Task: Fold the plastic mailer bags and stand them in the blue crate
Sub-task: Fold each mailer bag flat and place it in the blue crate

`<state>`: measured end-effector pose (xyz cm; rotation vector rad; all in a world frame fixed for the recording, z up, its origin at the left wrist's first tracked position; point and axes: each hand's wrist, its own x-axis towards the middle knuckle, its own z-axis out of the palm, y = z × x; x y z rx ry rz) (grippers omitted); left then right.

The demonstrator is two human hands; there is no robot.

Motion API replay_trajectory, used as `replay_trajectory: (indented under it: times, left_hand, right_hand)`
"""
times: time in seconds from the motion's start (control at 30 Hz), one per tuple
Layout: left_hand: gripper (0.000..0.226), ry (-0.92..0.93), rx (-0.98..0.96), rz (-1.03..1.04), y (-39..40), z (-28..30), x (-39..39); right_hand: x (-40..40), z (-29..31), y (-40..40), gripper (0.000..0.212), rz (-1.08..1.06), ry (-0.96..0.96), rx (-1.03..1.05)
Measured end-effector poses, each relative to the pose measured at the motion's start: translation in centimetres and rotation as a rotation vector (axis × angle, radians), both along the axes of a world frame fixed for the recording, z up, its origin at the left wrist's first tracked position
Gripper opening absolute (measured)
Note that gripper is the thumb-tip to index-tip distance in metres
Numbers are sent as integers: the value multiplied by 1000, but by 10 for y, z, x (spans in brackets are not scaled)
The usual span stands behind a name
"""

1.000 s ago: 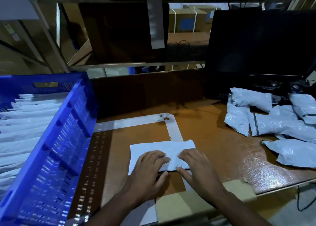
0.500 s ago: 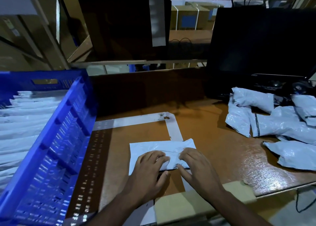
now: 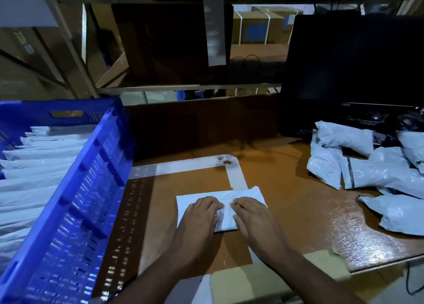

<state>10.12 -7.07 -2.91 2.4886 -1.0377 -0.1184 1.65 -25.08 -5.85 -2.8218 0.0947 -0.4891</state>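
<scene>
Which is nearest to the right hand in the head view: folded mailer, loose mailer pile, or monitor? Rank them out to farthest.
From the right hand:
1. Folded mailer - directly under the fingers, touching.
2. Loose mailer pile - on the table to the right, apart from the hand.
3. Monitor - at the back right, behind the pile.

place: warehouse packing station | evidence: metal racking [image 3: 75,51] holding cardboard cartons [image 3: 252,28] | blue crate [image 3: 75,188] of folded mailers | loose mailer bags [image 3: 367,166] on wooden bench [image 3: 298,200] | dark monitor [image 3: 351,62]
</scene>
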Motion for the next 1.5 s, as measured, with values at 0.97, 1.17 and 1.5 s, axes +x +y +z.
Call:
replay_trajectory:
  times: [0.97,1.17,1.5]
  left_hand:
    - [19,-60,-52,143,45,-7,-4]
    - [21,-4,-52,188,43,1,-1]
    - [54,-125,238,17,14,-3,9]
  right_hand:
    - [13,13,25,45,114,107,11]
    - [13,32,9,38,158,202,322]
    - [12,8,6,43,-14,87,-51]
